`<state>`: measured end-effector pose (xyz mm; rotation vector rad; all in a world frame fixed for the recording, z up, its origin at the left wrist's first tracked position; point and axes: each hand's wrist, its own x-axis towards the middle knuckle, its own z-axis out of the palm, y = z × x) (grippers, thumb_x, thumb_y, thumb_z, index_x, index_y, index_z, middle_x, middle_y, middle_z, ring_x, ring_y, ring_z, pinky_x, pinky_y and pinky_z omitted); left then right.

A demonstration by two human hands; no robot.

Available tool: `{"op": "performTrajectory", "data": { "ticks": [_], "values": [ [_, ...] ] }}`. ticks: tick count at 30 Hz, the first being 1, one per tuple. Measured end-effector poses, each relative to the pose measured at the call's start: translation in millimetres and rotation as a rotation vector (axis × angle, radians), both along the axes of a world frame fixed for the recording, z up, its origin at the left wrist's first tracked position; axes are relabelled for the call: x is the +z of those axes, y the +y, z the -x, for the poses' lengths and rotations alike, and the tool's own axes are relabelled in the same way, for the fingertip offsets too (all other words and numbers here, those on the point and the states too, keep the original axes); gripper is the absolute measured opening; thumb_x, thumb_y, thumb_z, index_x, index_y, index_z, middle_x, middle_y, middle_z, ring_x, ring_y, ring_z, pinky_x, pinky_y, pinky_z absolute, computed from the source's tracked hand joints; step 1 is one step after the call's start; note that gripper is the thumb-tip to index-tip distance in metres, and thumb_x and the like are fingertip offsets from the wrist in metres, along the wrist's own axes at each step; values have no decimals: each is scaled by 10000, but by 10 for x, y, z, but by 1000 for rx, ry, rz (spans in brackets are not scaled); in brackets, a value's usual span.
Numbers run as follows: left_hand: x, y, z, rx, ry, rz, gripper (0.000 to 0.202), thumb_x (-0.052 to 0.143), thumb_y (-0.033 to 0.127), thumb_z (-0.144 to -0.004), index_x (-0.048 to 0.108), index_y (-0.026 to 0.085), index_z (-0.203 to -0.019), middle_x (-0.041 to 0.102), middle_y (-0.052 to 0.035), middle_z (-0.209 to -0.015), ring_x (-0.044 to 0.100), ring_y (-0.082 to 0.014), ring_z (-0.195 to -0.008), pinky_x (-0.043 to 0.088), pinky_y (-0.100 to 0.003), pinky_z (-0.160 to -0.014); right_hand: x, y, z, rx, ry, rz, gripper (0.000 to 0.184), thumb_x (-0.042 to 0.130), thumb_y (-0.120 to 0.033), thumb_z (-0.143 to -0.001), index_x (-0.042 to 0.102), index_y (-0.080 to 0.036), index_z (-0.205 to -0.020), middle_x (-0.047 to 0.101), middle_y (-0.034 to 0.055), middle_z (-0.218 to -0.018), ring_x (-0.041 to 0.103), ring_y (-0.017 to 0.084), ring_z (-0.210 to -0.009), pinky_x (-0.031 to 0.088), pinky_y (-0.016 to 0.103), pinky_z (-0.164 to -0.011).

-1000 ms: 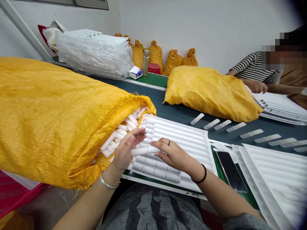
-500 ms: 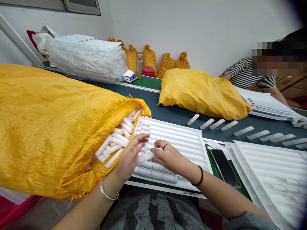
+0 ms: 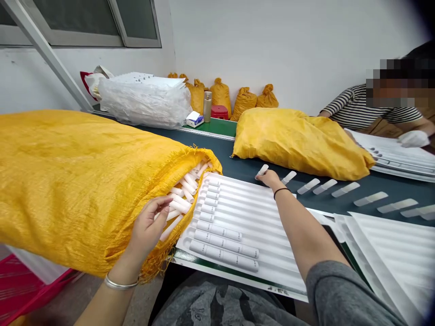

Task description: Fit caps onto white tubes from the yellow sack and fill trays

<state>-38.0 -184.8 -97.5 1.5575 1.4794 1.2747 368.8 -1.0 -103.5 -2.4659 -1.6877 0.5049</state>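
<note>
My right hand (image 3: 271, 178) reaches across to the dark belt and is closed on a short, translucent white tube (image 3: 261, 170), at the left end of a row of similar tubes (image 3: 308, 186). My left hand (image 3: 149, 224) is at the mouth of the large yellow sack (image 3: 102, 185), over loose white tubes (image 3: 180, 205). Its fingers are curved and apart, and I cannot tell whether they touch a tube. Between the hands lies a white grooved tray (image 3: 251, 208). Printed tubes (image 3: 222, 256) lie along its left side, longer lines of them in the near grooves.
A second yellow sack (image 3: 295, 140) lies on the belt (image 3: 204, 145). More white trays (image 3: 397, 253) overlap at right, partly covering a black phone (image 3: 331, 233). Plastic-wrapped trays (image 3: 146, 99) stand at the back left. Opposite, a person in a striped top (image 3: 356, 104) handles white trays.
My right hand has moved from over the tray forward to the belt with a tube. My left hand has moved left to the sack's mouth. The view has shifted slightly.
</note>
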Motion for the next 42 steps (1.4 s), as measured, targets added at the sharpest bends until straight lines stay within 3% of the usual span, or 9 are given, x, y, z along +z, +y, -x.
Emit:
{"op": "performTrajectory", "data": {
  "ticks": [6,9,12,14,19,28,35,38,42],
  "values": [
    [-244,239,53,-197,759,-125,239,477,256,-859,672,153,-952,627,-129,-1051,564,-270,-994,441,-424,-918,225,-739,162,109,-47,16,410,524,-396,-872,629,-74,-1103,648,199,-1077,608,291,-1009,450,335,-800],
    [-321,354,-55,-204,945,-86,248,540,254,-825,668,191,-1028,595,-137,-1095,546,-300,-997,449,-438,-872,121,-1437,411,389,84,114,238,535,-350,-864,709,-190,-836,699,65,-873,647,186,-809,472,242,-714],
    [-342,435,-131,-184,1032,-56,290,576,246,-795,646,205,-1074,586,-145,-1103,538,-321,-997,447,-449,-844,-81,-1974,596,687,52,116,174,560,-176,-815,727,-177,-862,686,89,-923,648,209,-812,498,285,-734],
    [-332,465,-138,-185,998,-68,262,575,239,-796,640,190,-1045,595,-143,-1107,537,-318,-1001,437,-454,-863,-184,-2146,630,723,-42,47,224,554,-108,-795,726,-162,-927,671,109,-962,644,243,-855,509,341,-771],
    [-199,375,-148,-187,595,-186,241,503,258,-868,588,187,-1082,625,-98,-1097,536,-260,-1062,406,-433,-949,-213,-2215,539,705,7,-82,274,547,-143,-839,696,-172,-1067,665,106,-1020,645,230,-889,516,348,-802],
    [3,8,-469,-263,-134,-149,256,558,250,-881,541,208,-1133,607,-87,-1153,559,-210,-1096,416,-364,-984,-167,-2409,542,730,6,-11,155,573,-87,-766,678,-159,-855,647,96,-942,615,243,-885,492,354,-784],
    [27,-90,-728,-432,155,-103,361,489,278,-918,485,232,-1276,576,-84,-1224,527,-223,-1149,407,-368,-998,155,-2313,599,453,506,-360,207,557,-241,-847,573,-201,-1049,638,53,-912,596,172,-742,503,299,-640],
    [126,-98,-871,-543,324,-186,386,474,257,-926,483,251,-1311,594,-82,-1138,548,-216,-1075,436,-369,-948,300,-2229,698,524,742,-514,259,555,-290,-889,575,-227,-1139,641,56,-956,598,152,-751,518,276,-636],
    [260,-98,-934,-560,450,-250,385,458,267,-938,509,250,-1319,614,-79,-996,573,-199,-933,481,-344,-834,446,-2137,757,742,672,-656,267,550,-239,-906,595,-243,-1169,644,79,-1045,614,187,-949,534,331,-799]
  ]
}}
